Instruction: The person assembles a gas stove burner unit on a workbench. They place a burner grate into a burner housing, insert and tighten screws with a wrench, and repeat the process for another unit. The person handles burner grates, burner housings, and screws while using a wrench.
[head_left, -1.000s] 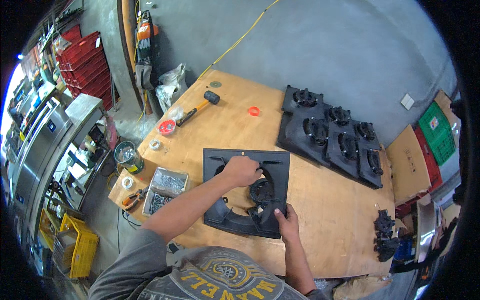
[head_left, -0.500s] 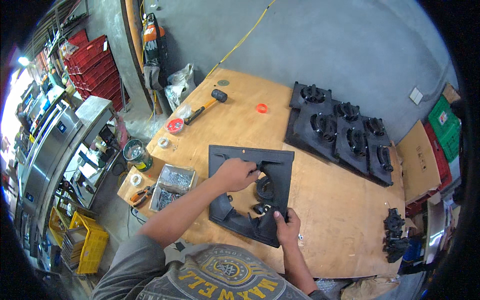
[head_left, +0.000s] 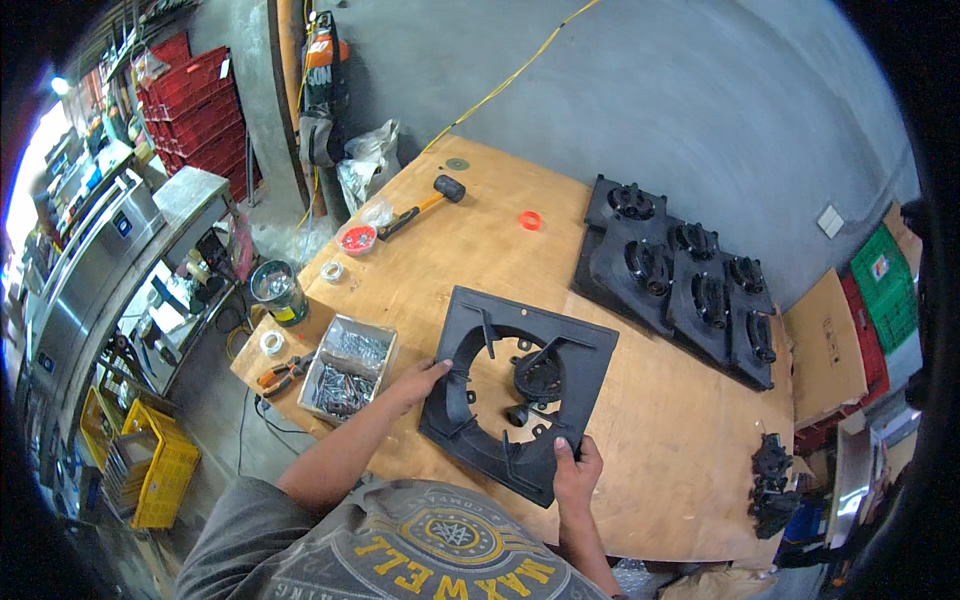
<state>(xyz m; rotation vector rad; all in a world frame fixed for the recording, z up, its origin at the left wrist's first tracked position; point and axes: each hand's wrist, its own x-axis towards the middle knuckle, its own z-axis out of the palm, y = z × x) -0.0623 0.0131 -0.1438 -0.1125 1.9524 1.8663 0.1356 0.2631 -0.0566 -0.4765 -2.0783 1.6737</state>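
Holding the square black metal panel with a big round opening (head_left: 587, 372) by two sides now: the left hand (head_left: 414, 386) has come off the far inner rim, where it was half a second ago, and sits at the panel's left edge, part-closed, thumb over the edge, other fingers mostly hidden, seemingly pinching it. Right hand (head_left: 577, 478) has stayed at the near right corner, closed on it, thumb on the upper face, fingers around the side. Panel has turned clockwise and its far edge now slopes down to the right; it is over the middle of the near edge of the light-brown wooden table (head_left: 660, 430), can't tell if lifted or resting. With the forearm out of the way, the round black burner ring (head_left: 538, 378) shows clearly through the opening, towards its right side; whether fixed to the panel or lying under it, can't tell. For the work in hand, reads as a switch from fingering the rim to handling the whole panel. Nothing else on the table looks shifted: open two-part box (head_left: 389, 352) with silvery screws (head_left: 344, 391) by the left corner, black panels with burners (head_left: 690, 270) along the far edge, loose black castings (head_left: 771, 485) at the right near corner.
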